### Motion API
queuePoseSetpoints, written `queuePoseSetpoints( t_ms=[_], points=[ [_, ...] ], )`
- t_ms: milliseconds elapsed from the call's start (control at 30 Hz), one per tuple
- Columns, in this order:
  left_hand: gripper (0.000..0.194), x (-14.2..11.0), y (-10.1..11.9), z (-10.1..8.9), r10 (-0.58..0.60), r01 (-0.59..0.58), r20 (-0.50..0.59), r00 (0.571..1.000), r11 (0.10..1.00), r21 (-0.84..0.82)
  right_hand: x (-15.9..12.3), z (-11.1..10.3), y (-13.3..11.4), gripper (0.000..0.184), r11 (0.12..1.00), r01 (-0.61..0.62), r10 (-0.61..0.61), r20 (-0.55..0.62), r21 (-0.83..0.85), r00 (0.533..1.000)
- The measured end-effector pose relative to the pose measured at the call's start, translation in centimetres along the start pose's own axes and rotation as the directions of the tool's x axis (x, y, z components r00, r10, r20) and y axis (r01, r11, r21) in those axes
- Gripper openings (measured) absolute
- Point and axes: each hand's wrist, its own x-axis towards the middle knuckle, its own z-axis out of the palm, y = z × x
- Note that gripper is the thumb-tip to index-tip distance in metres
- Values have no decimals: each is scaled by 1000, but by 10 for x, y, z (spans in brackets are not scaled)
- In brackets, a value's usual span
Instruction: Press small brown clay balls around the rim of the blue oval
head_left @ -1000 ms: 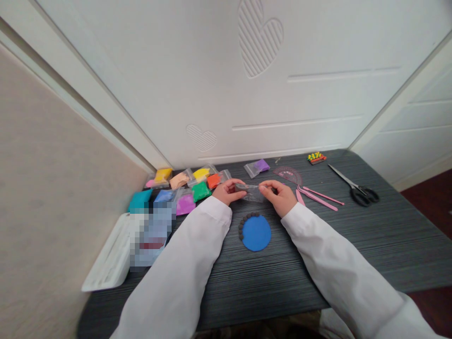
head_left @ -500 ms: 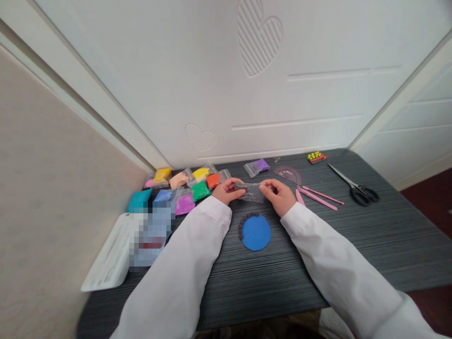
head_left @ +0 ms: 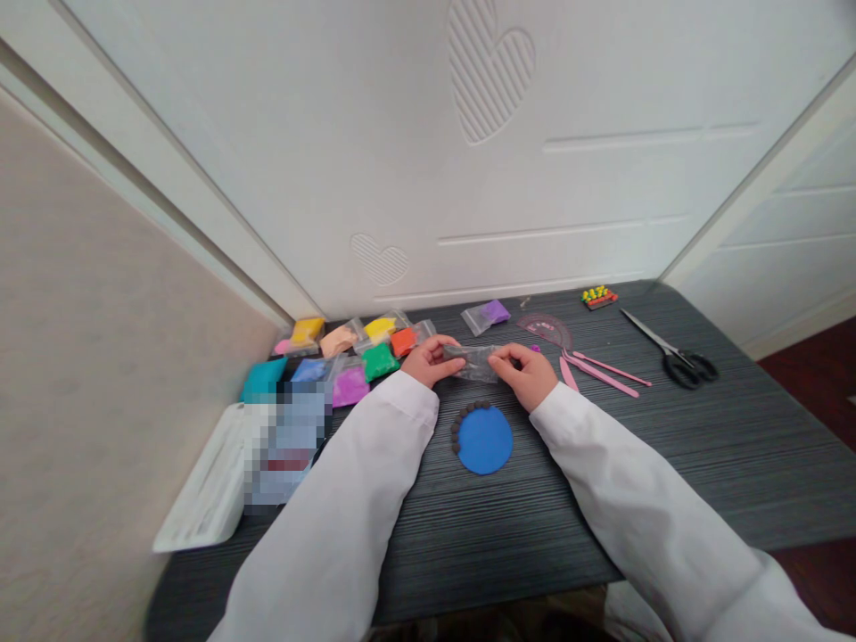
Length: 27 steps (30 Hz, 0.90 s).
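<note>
A clear plastic bag (head_left: 476, 364) is stretched between my two hands above the dark table. My left hand (head_left: 432, 361) pinches its left end between thumb and fingers. At the other end, the thumb and forefinger of my right hand (head_left: 528, 373) close on the bag. Whether anything lies inside it, I cannot make out. Just below, nearer to me, a flat blue clay disc (head_left: 486, 440) lies on the table. Several small dark clay balls (head_left: 458, 425) line its upper left edge.
Bags of coloured clay, among them a green one (head_left: 381, 360), cluster at the left beside a white tray (head_left: 201, 499). Behind my hands lies a purple clay bag (head_left: 495, 311). To the right are a protractor (head_left: 547, 328), pink tools (head_left: 605, 378), scissors (head_left: 692, 366) and a small colourful piece (head_left: 598, 298).
My right hand has shifted slightly left along the bag, and its grip has changed a little. A small purple bit now shows behind it. My left hand stays in place.
</note>
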Motion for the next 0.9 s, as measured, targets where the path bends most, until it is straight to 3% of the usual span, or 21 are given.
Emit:
queuePoseSetpoints(
  t_ms=[200, 900],
  points=[
    [35, -1, 2, 0, -5, 5, -2, 1000, 1000, -9, -1, 0, 0, 18, 999, 15, -17, -42, -29, 999],
    [35, -3, 6, 2, -5, -1, -64, 998, 996, -92, -3, 3, 2, 21, 992, 59, -57, 26, -109, 998]
  ],
)
